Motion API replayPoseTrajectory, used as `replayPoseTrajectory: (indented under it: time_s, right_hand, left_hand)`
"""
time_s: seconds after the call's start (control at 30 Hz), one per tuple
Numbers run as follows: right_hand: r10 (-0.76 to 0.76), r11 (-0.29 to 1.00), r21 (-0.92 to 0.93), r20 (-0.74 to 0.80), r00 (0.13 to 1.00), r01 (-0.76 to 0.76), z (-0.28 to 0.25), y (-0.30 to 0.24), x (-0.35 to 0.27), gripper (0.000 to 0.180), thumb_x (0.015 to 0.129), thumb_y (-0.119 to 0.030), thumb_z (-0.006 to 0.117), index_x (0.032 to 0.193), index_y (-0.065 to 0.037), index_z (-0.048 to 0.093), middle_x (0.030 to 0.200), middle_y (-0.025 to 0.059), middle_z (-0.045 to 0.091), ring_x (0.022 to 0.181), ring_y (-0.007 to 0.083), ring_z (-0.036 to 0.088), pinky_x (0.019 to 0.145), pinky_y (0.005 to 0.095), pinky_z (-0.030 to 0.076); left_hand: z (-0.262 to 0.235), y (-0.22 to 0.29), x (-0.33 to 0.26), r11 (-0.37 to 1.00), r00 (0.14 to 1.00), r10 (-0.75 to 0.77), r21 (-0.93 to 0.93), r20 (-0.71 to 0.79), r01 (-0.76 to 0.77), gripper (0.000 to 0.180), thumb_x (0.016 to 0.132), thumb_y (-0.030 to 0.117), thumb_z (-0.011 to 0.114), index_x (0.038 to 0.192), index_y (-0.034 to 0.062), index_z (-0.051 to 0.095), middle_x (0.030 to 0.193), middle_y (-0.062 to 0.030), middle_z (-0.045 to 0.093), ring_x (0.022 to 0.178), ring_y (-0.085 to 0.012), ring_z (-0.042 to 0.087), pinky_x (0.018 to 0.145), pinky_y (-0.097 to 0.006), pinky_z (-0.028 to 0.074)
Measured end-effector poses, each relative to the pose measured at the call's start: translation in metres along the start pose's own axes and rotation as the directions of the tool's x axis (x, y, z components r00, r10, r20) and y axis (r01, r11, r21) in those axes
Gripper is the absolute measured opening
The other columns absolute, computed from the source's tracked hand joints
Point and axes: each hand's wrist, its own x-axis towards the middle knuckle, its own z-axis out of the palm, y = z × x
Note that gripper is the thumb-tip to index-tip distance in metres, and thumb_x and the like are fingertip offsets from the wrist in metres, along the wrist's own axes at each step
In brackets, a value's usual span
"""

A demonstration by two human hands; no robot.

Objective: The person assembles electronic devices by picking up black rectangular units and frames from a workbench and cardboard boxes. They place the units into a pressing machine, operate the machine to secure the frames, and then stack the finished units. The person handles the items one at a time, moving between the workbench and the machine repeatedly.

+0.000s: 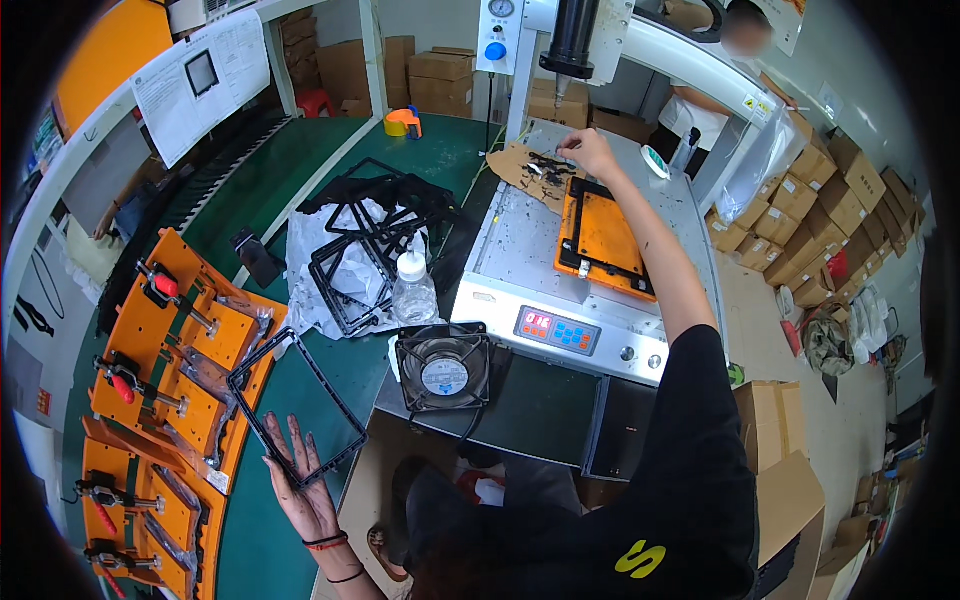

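My left hand (303,482), palm up and smudged dark, holds a thin black rectangular frame (331,394) by its lower corner, above the green table. My right hand (587,152) reaches far forward, fingers pinched together over a piece of brown cardboard (512,172) strewn with black scraps (548,170). Whatever sits between those fingertips is too small to make out. Just below that hand, an orange fixture plate (606,235) with another black frame around it lies on the machine's silver bed (500,258).
Left stand orange fixtures (190,385) with red-handled toggle clamps. Several black frames (345,285) lie piled on white cloth beside a clear bottle (414,290). A small fan (443,368) sits before the machine; its dispensing head (570,50) hangs above. Another person (700,110) stands behind.
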Motion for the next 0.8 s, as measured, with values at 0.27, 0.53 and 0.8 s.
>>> replayPoseTrajectory:
  time_s: [0.27, 0.53, 0.8]
  right_hand:
    - [-0.033, 0.987, 0.146, -0.261, 0.965, 0.073, -0.093, -0.027, -0.110, 0.044, 0.089, -0.044, 0.050, 0.091, -0.002, 0.064, 0.079, 0.0118, 0.066, 0.070, 0.0222, 0.064, 0.068, 0.0343, 0.049]
    - [0.275, 0.948, 0.169, -0.861, 0.428, -0.269, -0.086, -0.062, -0.409, 0.040, 0.092, -0.016, 0.049, 0.125, 0.004, 0.037, 0.120, 0.0177, 0.050, 0.096, 0.0240, 0.059, 0.095, 0.0380, 0.035]
    - [0.098, 0.915, -0.263, -0.592, 0.800, -0.307, -0.036, -0.055, -0.467, 0.053, 0.079, -0.010, 0.065, 0.124, 0.002, 0.039, 0.126, 0.0198, 0.044, 0.121, 0.0358, 0.040, 0.102, 0.0442, 0.031]
  left_hand:
    - [0.005, -0.006, -0.007, 0.997, 0.995, -0.074, -0.006, 0.071, 0.074, 0.053, 0.100, 0.031, 0.033, 0.143, 0.0041, 0.022, 0.151, -0.0034, 0.019, 0.140, -0.0243, 0.015, 0.113, -0.041, 0.017]
    - [0.065, -0.046, -0.046, 0.686, 0.829, -0.447, -0.465, 0.337, 0.559, 0.050, 0.099, 0.023, 0.035, 0.145, 0.0109, 0.019, 0.150, -0.0028, 0.021, 0.138, -0.0257, 0.019, 0.105, -0.044, 0.036]
    - [0.076, -0.067, -0.092, 0.589, 0.589, -0.678, -0.155, 0.440, 0.793, 0.051, 0.099, 0.033, 0.034, 0.144, 0.0146, 0.022, 0.150, 0.0011, 0.024, 0.138, -0.0251, 0.020, 0.106, -0.041, 0.036]
